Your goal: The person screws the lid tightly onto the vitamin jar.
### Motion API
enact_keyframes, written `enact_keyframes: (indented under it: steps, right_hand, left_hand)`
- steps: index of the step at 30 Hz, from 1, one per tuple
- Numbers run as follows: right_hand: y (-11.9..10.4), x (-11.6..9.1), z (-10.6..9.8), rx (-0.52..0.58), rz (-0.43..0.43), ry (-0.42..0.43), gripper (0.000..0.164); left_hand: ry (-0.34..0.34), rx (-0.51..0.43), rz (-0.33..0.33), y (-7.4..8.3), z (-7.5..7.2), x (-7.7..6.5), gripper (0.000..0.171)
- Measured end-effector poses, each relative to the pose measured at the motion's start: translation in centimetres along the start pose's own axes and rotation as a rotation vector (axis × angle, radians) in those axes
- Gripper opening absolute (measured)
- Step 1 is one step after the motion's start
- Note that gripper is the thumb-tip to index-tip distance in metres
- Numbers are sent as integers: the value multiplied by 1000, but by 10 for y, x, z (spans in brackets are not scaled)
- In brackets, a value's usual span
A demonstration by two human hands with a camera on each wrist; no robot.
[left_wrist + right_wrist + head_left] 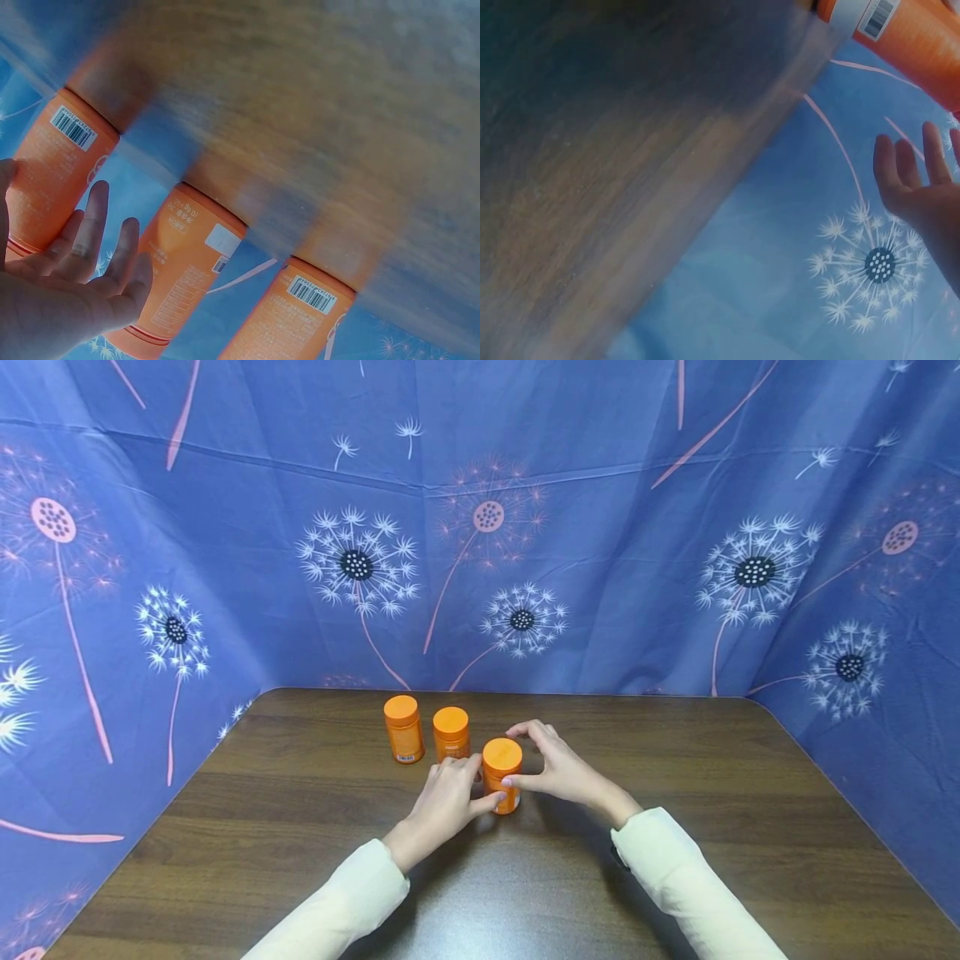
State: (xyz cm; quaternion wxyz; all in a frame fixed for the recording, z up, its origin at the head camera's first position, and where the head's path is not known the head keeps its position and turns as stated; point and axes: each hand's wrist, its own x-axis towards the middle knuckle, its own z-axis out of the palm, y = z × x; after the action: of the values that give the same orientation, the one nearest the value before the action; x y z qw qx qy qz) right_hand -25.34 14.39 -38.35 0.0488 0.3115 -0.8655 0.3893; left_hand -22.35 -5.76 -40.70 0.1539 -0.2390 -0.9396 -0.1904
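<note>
Three orange screw-cap bottles with printed labels stand upright on the table. Nearest me is the front bottle [502,757], between both hands. My left hand [448,796] holds it from the left, thumb across its front and index finger at its side. From the right, my right hand [564,770] reaches round it: the thumb touches its front, while the other fingers are spread behind, apart from it. In the left wrist view, a barcode shows low on this bottle [56,176]. The middle bottle [452,727] is just beyond my left fingers, and the far-left bottle [404,732] stands beside it.
The brown wood-grain table [712,793] has rounded far corners. A blue cloth [600,527] with white and pink dandelions hangs behind it and along both sides.
</note>
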Motion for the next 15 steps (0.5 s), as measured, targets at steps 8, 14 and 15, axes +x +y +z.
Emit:
enact_keyframes:
  steps: [8, 14, 15]
  right_hand:
    - [4, 2, -8, 29, -89, -106, 59]
    - [5, 4, -12, 54, -128, -156, 53]
    - [5, 4, -13, 57, -134, -161, 52]
  left_hand:
    - [-7, 2, -3, 0, 0, 0, 38]
    - [-16, 1, -8, 0, 0, 0, 37]
    - [-17, -1, -9, 0, 0, 0, 37]
